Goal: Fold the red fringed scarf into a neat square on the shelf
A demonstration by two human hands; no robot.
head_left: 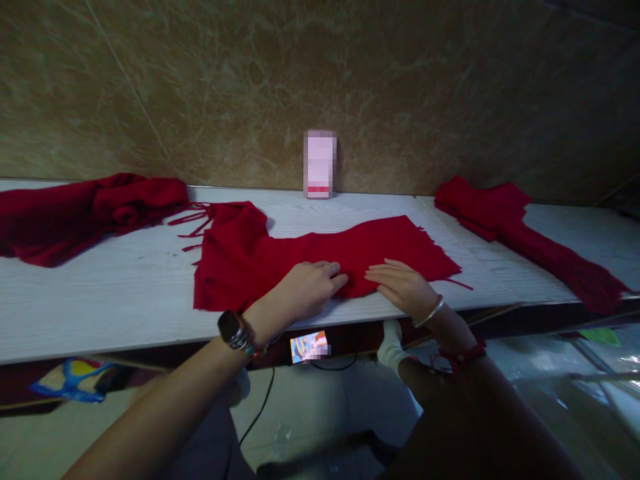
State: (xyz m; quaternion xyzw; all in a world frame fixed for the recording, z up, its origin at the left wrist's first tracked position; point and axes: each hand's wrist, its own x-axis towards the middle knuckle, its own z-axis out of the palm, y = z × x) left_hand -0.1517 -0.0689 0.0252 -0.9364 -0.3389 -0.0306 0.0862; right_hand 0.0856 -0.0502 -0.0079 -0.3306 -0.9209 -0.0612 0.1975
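Note:
A red scarf [310,257] lies spread across the white wood-grain table, its left end bunched and fringed, its right end cut ragged with one loose strand. My left hand [313,287] is on the scarf's near middle, its fingers curled down against the cloth and their tips partly hidden. A ring and a dark watch show on that side. Just to the right, my right hand [404,288] rests with fingers stretched out flat on the same scarf near its front edge. Nothing else is in either hand.
Another red scarf [85,213] lies heaped at the left, and a third red scarf [500,220] at the right. A pale pink box [320,163] leans by the marbled wall. Below the table edge a lit phone [309,347] sits near a black cable.

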